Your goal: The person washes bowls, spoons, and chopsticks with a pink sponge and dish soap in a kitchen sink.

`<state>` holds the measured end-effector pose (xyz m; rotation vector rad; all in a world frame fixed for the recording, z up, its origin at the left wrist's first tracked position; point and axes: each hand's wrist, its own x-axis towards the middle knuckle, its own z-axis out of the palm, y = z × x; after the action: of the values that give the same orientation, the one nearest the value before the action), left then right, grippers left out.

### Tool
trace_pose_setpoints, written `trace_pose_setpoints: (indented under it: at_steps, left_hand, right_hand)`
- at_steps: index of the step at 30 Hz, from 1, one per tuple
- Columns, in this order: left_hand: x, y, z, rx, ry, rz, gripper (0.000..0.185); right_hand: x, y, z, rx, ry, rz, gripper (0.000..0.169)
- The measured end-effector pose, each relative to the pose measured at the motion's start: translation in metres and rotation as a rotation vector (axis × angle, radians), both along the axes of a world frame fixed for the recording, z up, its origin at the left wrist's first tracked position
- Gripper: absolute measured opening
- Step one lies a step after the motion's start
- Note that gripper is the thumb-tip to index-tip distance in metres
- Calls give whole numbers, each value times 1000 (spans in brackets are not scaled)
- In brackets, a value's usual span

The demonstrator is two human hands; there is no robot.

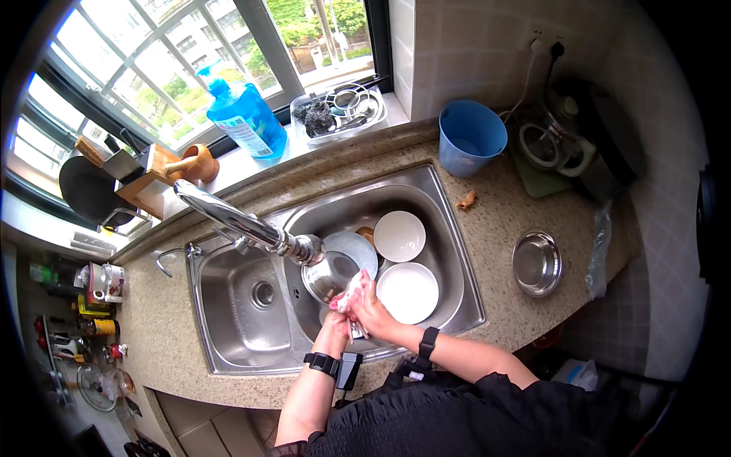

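Over the near edge of the right basin of a steel double sink (471, 297), my left hand (337, 324) is closed around thin utensils, perhaps chopsticks. My right hand (371, 311) grips a pink and white cloth (350, 294) against them. Just beyond my hands is a shiny metal bowl (330, 274), tucked beneath the chrome faucet (228, 217). A pale plate (351, 248) lies behind it. Two white bowls (399, 236) stand to the right in the basin, the nearer one beside my right hand. Fingers hide most of the utensils.
A blue bucket (469, 143) and a steel bowl (537, 263) stand on the counter right of the sink, with a small brown piece (466, 200) between them. A blue soap bottle (248, 123), a tub of scrubbers (340, 111) and a knife block (151, 177) line the windowsill.
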<state>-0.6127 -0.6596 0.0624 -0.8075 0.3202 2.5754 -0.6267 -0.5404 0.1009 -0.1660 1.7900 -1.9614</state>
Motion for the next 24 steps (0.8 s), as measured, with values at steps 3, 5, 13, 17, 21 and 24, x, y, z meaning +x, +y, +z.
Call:
trace_pose_setpoints:
  at_steps: [3, 5, 13, 17, 21, 24]
  left_hand:
    - [-3, 15, 25, -228, -115, 67, 25]
    - [7, 12, 24, -179, -81, 72, 28]
    - [16, 10, 15, -450, -133, -308, 16]
    - [9, 14, 29, -514, -43, -338, 13]
    - [-7, 13, 37, -497, -38, -250, 11]
    - [-5, 13, 12, -402, -49, -141, 14]
  right_hand:
    - [2, 2, 4, 279, 688, 85, 36]
    - [-11, 2, 30, 415, 884, 270, 44]
    - [-113, -2, 48, 431, -78, 367, 43]
    - [-126, 21, -13, 64, -428, 300, 26]
    - [-87, 28, -52, -361, -765, 201, 35]
    - [-65, 12, -34, -453, -887, -61, 35]
